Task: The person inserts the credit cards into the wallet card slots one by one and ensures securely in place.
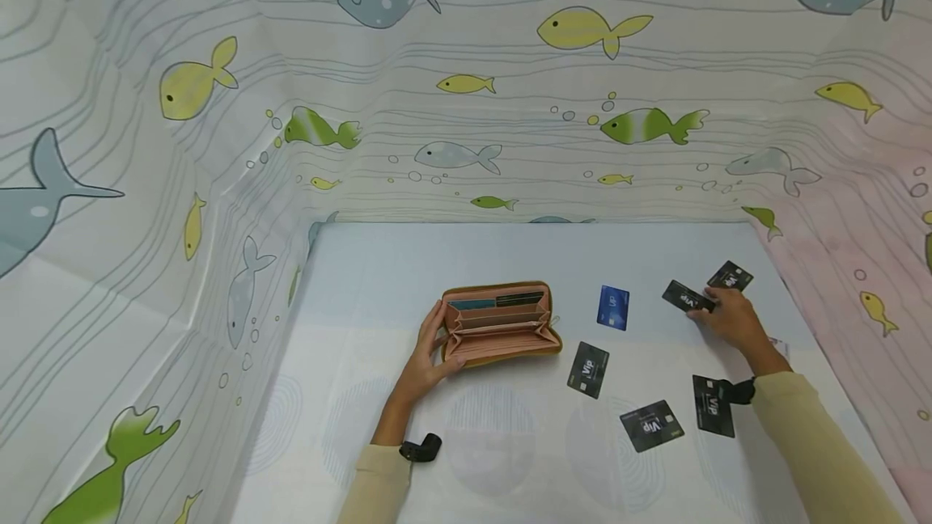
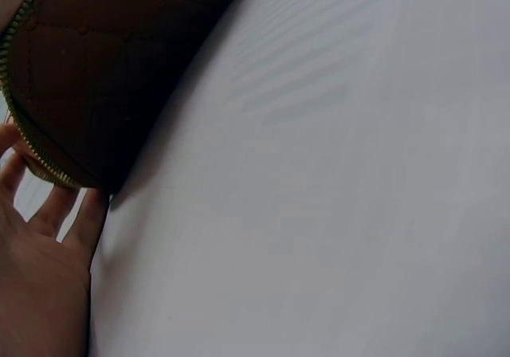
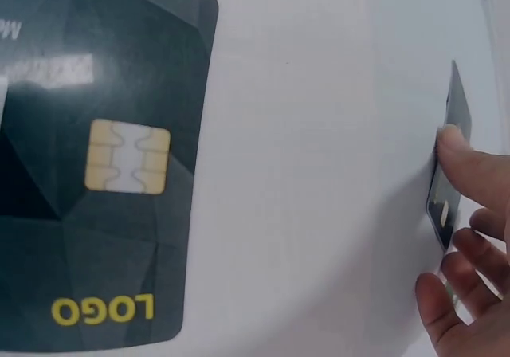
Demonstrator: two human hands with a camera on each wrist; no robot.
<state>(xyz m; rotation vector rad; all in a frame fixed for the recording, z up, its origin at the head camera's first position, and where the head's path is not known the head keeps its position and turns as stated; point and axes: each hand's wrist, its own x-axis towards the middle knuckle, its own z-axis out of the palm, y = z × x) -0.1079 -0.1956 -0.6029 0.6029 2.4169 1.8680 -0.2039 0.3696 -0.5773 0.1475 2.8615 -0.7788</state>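
A zip-around wallet [image 1: 504,343] lies open, its pink compartments facing up and several cards tucked in the back slots. My left hand [image 1: 422,356] grips its left end, thumb at the front edge and fingers behind. In the left wrist view, the wallet's quilted brown outside [image 2: 103,62] and brass zipper show beside the fingers. Over at the right, my right hand [image 1: 734,320] pinches a black VIP card [image 1: 683,295] between thumb and fingers. That card [image 3: 452,166] is tilted nearly edge-on in the right wrist view. Another black card [image 1: 731,274] lies just behind the hand.
Between wallet and right arm lie a blue VIP card [image 1: 613,307] and black cards [image 1: 588,369], [image 1: 651,426]. One more black card [image 1: 709,406] sits beside the right wrist strap. A pale card [image 1: 781,345] is partly hidden by that wrist. Fish-patterned sheeting [image 1: 466,111] surrounds the table.
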